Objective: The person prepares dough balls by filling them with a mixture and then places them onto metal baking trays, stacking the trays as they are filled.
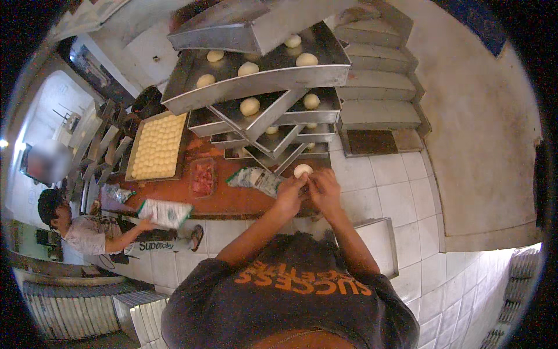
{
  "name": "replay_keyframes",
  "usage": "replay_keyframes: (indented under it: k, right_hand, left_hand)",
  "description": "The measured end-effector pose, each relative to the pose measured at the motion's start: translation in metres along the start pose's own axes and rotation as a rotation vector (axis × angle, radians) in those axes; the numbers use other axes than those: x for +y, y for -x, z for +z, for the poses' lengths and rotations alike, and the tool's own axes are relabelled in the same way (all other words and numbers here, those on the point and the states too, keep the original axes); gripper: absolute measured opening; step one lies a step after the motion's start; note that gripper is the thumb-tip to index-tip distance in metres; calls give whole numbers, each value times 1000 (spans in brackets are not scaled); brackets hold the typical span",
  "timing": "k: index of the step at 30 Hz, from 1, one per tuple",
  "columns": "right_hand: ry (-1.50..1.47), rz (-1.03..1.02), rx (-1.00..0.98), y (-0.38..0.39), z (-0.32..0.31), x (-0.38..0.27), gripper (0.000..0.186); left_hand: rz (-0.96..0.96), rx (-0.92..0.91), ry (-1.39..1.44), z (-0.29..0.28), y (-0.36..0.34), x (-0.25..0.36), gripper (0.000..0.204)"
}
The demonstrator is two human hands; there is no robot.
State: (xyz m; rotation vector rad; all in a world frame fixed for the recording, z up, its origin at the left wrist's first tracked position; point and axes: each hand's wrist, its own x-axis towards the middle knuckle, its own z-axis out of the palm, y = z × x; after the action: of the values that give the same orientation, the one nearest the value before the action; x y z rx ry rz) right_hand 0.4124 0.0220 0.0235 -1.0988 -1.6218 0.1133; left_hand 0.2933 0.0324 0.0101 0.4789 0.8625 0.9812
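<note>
A small pale dough ball (302,170) is held between my hands above the front edge of the reddish-brown table (232,200). My left hand (290,195) has its fingers closed around the lower left side of the dough. From the right, my right hand (324,189) pinches at the same piece with thumb and fingers together. Just beyond my hands rises a crisscrossed stack of metal trays (261,81), with dough balls (250,106) spaced apart in them. A white and green plastic bag (254,180) lies beside my left hand.
A tray (174,168) packed with yellowish dough balls sits at the table's left. Near it stands a clear tub (203,178) of red pieces. At left, a co-worker holds a white and green package (165,213). Concrete steps (378,87) rise at right; a metal tray (378,247) is below.
</note>
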Motion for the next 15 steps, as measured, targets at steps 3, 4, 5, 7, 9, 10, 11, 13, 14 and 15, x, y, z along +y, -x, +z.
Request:
replay_keyframes:
  k: [3,4,5,7,9,10,11,13,14,15]
  right_hand:
    - [4,86,31,-1,5,-2,16]
    - [5,149,50,-1,6,-7,16]
    - [6,213,69,-2,7,-10,16]
    - [62,93,18,-3,2,-3,18]
    - [89,30,-2,-2,1,4,19]
    - [89,27,4,1,1,7,20]
    - [89,24,10,2,1,9,21]
    - [99,-12,28,-3,2,-2,21]
    - [106,-31,37,-6,3,-6,21]
    - [113,-14,35,-7,3,-7,21]
  left_hand:
    - [25,-26,19,-4,-8,-6,23]
    - [48,-47,32,-5,-11,-9,24]
    - [70,-69,45,-7,-14,-11,24]
    - [86,-121,40,-4,-13,-10,25]
    - [54,-127,46,1,-9,-7,25]
    - [13,-106,55,4,-5,-2,25]
    - [-28,-86,63,6,-4,0,26]
    - [12,-152,77,-7,-12,-5,26]
    - [32,-186,85,-14,-16,-9,26]
    - [27,-160,110,-11,-15,-9,26]
